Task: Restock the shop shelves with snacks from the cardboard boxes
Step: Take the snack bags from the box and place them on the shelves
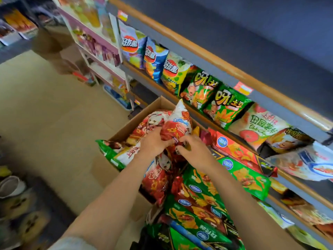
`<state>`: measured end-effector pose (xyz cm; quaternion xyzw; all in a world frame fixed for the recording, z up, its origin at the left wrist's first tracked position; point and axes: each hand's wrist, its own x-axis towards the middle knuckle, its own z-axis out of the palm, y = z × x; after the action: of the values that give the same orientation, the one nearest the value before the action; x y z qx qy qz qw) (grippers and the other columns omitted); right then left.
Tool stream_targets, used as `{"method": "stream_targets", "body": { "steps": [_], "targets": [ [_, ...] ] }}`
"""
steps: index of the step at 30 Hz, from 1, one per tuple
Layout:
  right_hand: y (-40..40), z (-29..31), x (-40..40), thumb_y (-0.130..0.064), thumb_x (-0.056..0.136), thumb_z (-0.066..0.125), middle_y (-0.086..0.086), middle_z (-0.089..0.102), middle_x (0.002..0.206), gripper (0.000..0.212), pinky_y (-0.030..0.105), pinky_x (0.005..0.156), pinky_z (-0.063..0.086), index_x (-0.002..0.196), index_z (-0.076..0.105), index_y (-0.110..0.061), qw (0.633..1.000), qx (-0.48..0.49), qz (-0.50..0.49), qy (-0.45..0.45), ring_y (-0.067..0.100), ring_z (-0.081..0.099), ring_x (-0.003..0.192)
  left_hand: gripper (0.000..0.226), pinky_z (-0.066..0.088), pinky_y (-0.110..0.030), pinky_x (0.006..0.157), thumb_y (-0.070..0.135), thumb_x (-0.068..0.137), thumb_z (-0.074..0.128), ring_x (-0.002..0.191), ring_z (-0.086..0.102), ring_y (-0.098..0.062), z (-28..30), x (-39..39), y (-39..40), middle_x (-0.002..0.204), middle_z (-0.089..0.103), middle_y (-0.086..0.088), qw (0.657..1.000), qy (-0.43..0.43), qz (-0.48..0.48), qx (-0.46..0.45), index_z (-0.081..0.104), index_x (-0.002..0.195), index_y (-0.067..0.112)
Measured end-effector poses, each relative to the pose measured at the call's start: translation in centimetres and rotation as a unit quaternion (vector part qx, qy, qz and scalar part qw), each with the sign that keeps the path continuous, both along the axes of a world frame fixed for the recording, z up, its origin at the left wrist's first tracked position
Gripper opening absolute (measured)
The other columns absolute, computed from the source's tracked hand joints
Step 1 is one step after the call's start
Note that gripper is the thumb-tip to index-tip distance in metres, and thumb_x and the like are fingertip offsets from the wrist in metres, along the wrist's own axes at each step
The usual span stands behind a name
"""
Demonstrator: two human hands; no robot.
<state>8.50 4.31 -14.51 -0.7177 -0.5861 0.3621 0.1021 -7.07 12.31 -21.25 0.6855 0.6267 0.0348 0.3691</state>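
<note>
Both hands on one red-and-white snack bag atop the cardboard box: left hand gripping, right hand pinching its edge. Lift clear without crushing, then stand upright on shelf.

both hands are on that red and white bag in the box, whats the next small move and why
Probably lift the red and white snack bag straight up out of the cardboard box. The left hand and right hand both already have a grip on its lower part, its top already pokes above the other bags, and it has to clear the box wall before going to the shelf on the right.
</note>
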Motion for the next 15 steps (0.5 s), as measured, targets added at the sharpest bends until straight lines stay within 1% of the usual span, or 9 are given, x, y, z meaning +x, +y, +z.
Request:
{"method": "stream_targets", "body": {
  "steps": [2,3,5,7,9,11,13,14,15],
  "targets": [
    [-0.1,-0.1,0.1,-0.037,0.099,0.054,0.002,0.047,0.132,0.031,0.026,0.091,0.035,0.127,0.056,-0.023,1.000,-0.001,-0.018,0.006,0.017,0.047,0.122,0.081,0.045,-0.045,0.102,0.070,0.078,0.065,0.125,0.055,-0.026,-0.3,0.3,0.5,0.138,0.059,0.001,1.000,-0.022,0.002,-0.001,0.044,0.143,0.027],
    [-0.2,-0.2,0.2,-0.036,0.099,0.054,0.002,0.047,0.131,0.030,0.026,0.092,0.035,0.126,0.057,-0.023,0.999,-0.002,-0.029,0.013,0.018,0.047,0.122,0.079,0.047,-0.043,0.100,0.068,0.078,0.066,0.123,0.057,-0.026,-0.4,0.5,0.7,0.136,0.060,0.002,0.999,-0.040,0.013,0.005,0.045,0.143,0.027],
    [-0.4,-0.2,0.3,-0.034,0.099,0.054,0.002,0.048,0.131,0.027,0.024,0.094,0.034,0.123,0.058,-0.024,0.998,-0.001,-0.052,0.022,0.017,0.047,0.123,0.065,0.050,-0.036,0.094,0.059,0.081,0.067,0.117,0.061,-0.024,-0.3,0.8,0.9,0.127,0.065,0.003,0.997,-0.066,0.037,0.031,0.053,0.136,0.028],
    [-0.6,0.0,0.5,-0.032,0.099,0.055,-0.001,0.048,0.131,0.026,0.022,0.094,0.034,0.123,0.059,-0.024,0.996,0.001,-0.084,0.035,0.014,0.049,0.117,0.052,0.048,-0.031,0.090,0.051,0.084,0.068,0.112,0.063,-0.022,0.3,0.8,1.1,0.119,0.069,0.004,0.993,-0.080,0.048,0.065,0.061,0.129,0.027],
    [-0.7,0.5,0.7,-0.030,0.099,0.055,-0.002,0.049,0.128,0.022,0.023,0.091,0.036,0.120,0.059,-0.025,0.991,0.012,-0.122,0.051,0.012,0.051,0.109,0.047,0.045,-0.028,0.091,0.045,0.085,0.070,0.113,0.063,-0.020,1.7,0.2,1.0,0.119,0.070,0.004,0.988,-0.109,0.071,0.087,0.065,0.127,0.026],
    [-0.6,1.1,1.1,-0.027,0.098,0.056,-0.001,0.053,0.123,0.019,0.026,0.088,0.042,0.117,0.058,-0.027,0.983,0.043,-0.164,0.074,0.012,0.054,0.108,0.044,0.046,-0.029,0.098,0.039,0.084,0.074,0.113,0.063,-0.017,3.3,-1.2,0.8,0.117,0.071,0.006,0.976,-0.163,0.126,0.073,0.066,0.125,0.027],
    [-0.3,1.8,1.5,-0.030,0.098,0.059,-0.002,0.057,0.119,0.027,0.023,0.081,0.046,0.124,0.054,-0.024,0.966,0.067,-0.224,0.112,0.011,0.057,0.105,0.042,0.051,-0.035,0.099,0.032,0.081,0.080,0.106,0.067,-0.014,5.2,-2.7,0.7,0.109,0.072,0.009,0.941,-0.273,0.197,0.030,0.069,0.121,0.028],
    [-0.2,2.1,1.6,-0.036,0.096,0.060,-0.003,0.059,0.117,0.034,0.021,0.078,0.046,0.127,0.052,-0.022,0.953,0.068,-0.260,0.142,0.009,0.058,0.102,0.041,0.054,-0.037,0.095,0.028,0.080,0.082,0.102,0.070,-0.014,6.3,-3.4,0.5,0.107,0.074,0.008,0.910,-0.348,0.224,0.000,0.069,0.119,0.027],
    [0.1,2.6,1.6,-0.046,0.093,0.062,-0.004,0.061,0.117,0.045,0.022,0.079,0.048,0.129,0.052,-0.021,0.936,0.066,-0.292,0.185,0.008,0.060,0.100,0.041,0.057,-0.036,0.090,0.024,0.080,0.083,0.097,0.072,-0.014,7.3,-3.7,0.3,0.106,0.075,0.006,0.878,-0.416,0.236,-0.033,0.069,0.119,0.026]
  ]
}}
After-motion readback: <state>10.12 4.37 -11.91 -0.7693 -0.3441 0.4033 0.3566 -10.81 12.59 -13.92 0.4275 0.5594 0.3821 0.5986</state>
